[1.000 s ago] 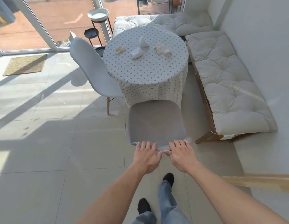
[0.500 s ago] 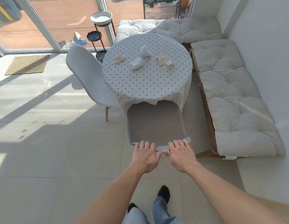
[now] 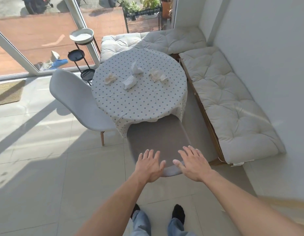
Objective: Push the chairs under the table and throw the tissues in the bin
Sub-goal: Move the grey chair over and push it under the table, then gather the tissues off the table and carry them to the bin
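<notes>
Directly ahead of the hands stands the near chair [image 3: 158, 142], a grey shell seen from behind and above, its front part under the hanging cloth of the round worktop [image 3: 139, 103]; the left hand [image 3: 148, 165] lies flat with fingers spread on the top edge of the backrest, released rather than gripping, and the right hand [image 3: 192, 163] lies the same way just beside it, palm down, fingers splayed; neither hand closes on the rim. Beyond the hands, on the dotted cloth, lie four crumpled tissues: one to the left [image 3: 110, 78], one in the middle [image 3: 130, 82], one farther back [image 3: 136, 68], one to the right [image 3: 157, 76], all apart from each other and well inside the worktop's edge. Left of the hands the second chair [image 3: 76, 103] stands turned at an angle, its seat close to the cloth, its backrest out over open floor; wide bare tile [image 3: 45, 167] lies on that side. Right of the hands a cushioned bench [image 3: 229, 106] runs along the wall, leaving a narrow strip of floor between it and the near chair; a second cushion [image 3: 156, 42] sits beyond the worktop. Far left of the hands a black tiered stand [image 3: 79, 55] carries a white bowl [image 3: 81, 35] on top; what the bowl holds cannot be told.
</notes>
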A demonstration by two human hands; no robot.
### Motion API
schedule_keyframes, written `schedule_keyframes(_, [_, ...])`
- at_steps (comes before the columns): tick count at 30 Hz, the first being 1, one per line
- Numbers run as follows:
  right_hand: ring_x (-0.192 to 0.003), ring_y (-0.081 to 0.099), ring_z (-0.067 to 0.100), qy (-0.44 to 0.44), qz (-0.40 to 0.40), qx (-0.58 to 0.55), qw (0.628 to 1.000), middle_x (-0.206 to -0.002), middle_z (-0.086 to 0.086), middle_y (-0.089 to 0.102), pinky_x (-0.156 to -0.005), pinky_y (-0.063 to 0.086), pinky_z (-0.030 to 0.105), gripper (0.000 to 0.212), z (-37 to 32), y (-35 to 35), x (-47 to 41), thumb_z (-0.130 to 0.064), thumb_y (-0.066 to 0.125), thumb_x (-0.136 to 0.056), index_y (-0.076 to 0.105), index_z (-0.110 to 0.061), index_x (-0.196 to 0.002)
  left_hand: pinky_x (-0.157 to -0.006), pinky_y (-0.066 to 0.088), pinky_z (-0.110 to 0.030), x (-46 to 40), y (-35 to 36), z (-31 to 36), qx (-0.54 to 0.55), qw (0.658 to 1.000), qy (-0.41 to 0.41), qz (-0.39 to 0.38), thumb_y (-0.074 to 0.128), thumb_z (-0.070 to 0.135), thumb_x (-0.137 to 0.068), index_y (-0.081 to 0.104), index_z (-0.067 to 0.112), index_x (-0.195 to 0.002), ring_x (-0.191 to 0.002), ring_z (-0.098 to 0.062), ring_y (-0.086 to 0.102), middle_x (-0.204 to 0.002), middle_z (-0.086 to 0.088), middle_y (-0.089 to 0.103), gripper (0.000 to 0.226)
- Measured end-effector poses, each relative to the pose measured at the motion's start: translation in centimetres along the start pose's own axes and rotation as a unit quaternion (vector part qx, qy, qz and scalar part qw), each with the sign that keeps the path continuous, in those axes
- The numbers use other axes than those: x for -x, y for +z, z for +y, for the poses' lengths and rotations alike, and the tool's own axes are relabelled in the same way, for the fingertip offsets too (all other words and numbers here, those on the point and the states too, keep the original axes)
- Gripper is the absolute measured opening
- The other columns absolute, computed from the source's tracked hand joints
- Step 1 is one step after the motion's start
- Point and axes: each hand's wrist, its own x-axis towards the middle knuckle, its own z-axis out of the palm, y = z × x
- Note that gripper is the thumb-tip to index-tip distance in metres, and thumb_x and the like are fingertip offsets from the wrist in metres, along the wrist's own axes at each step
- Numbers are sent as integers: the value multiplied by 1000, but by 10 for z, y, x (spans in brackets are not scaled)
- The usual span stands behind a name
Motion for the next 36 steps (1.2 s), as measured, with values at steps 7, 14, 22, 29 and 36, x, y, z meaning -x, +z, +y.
schedule_keyframes(7, [-156,4,29,49,31,-11,998,-169,11,16,-126,8,52,85,-55,-47,-41,-75,9,-94,26,-20,-158,-129,6,-55,-12,-83,-66,-16,1000,6,25,22,58,-108,12,18,-166,-161,-32,0,-175,-15,8,71])
schedule_keyframes(14, [-157,5,30,47,69,-11,996,-169,11,16,-127,7,53,85,-122,-99,-93,-75,11,-96,24,-20,-159,-128,9,-58,-7,-160,-141,-9,997,4,80,25,56,-108,19,19,-162,-160,-36,6,-172,-17,15,66])
schedule_keyframes(22, [-157,3,31,22,97,-15,995,-171,10,11,-126,5,53,83,-169,-150,-168,-75,12,-96,19,-22,-160,-129,4,-58,-31,-219,-221,-42,994,-28,93,18,62,-107,5,22,-166,-161,-35,-1,-175,-15,2,73])
schedule_keyframes(29, [-157,-1,31,35,106,-39,993,-171,11,9,-126,3,53,83,-173,-187,-248,-74,12,-97,17,-21,-160,-129,6,-58,-99,-264,-255,-59,995,-32,73,20,59,-108,4,21,-166,-161,-35,-2,-175,-15,1,72])
schedule_keyframes(36, [-156,1,33,44,75,-38,996,-170,13,8,-126,4,54,80,-167,-214,-327,-71,16,-99,17,-19,-160,-129,7,-57,-166,-293,-271,-48,997,-30,59,18,59,-109,3,22,-167,-161,-33,-3,-175,-14,1,71])
